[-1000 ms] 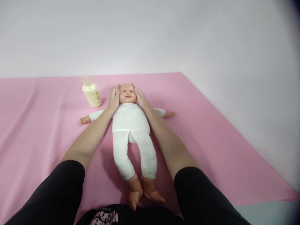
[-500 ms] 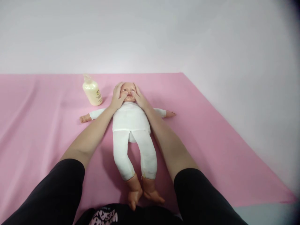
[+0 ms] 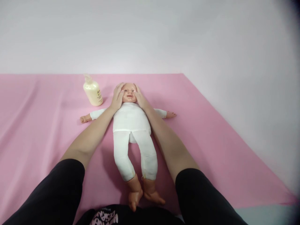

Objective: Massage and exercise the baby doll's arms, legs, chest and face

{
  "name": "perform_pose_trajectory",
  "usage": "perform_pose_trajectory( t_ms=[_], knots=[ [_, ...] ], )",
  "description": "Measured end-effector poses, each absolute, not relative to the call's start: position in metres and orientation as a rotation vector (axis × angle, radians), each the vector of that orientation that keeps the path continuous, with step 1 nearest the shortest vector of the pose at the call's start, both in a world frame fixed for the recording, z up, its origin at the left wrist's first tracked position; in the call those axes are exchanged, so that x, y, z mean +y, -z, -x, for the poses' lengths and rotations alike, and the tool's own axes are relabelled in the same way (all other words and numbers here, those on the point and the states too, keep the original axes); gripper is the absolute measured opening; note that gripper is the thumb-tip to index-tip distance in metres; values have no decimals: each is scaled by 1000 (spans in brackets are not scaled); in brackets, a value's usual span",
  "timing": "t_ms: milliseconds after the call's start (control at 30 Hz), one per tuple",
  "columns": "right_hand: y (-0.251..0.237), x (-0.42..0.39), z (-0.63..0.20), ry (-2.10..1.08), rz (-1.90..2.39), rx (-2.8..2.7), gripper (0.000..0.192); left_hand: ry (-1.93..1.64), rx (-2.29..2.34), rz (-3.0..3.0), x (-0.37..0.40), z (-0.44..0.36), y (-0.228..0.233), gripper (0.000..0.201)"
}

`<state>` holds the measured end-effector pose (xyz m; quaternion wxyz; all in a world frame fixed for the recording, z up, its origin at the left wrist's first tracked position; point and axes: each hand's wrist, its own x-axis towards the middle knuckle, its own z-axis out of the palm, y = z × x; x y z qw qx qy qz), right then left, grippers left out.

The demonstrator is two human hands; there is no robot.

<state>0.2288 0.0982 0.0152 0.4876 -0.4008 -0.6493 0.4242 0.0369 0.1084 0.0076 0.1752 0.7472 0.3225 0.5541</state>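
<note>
Both hands have slid outward a touch from the doll's nose and mouth since half a second ago, so more of its face shows again; the stroking runs from the centre to the cheeks. The left hand (image 3: pixel 117 97) and right hand (image 3: pixel 140 98) lie flat, fingers spread and relaxed, cupping the head, gripping nothing. The doll (image 3: pixel 131 131) rests on its back on the pink sheet (image 3: pixel 211 140). Just beside the left hand stands a lotion bottle (image 3: pixel 92 92), cream-coloured and seemingly nearly full
</note>
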Motion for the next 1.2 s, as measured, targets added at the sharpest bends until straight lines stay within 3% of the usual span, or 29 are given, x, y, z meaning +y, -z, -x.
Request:
perform_pose_trajectory(
  t_ms=[233, 1033, 1200],
  knots=[
    [-33, 83, -214, -1031, 1057, -1520, 103, -1593, 919, -2038, 106, -37, -13, 73],
    [-27, 83, -211, -917, 1013, -1528, 98, -1650, 1009, -1952, 106, -49, -9, 72],
    [-26, 82, -211, -894, 989, -1520, 89, -1664, 999, -1914, 108, -48, -7, 74]
  ],
)
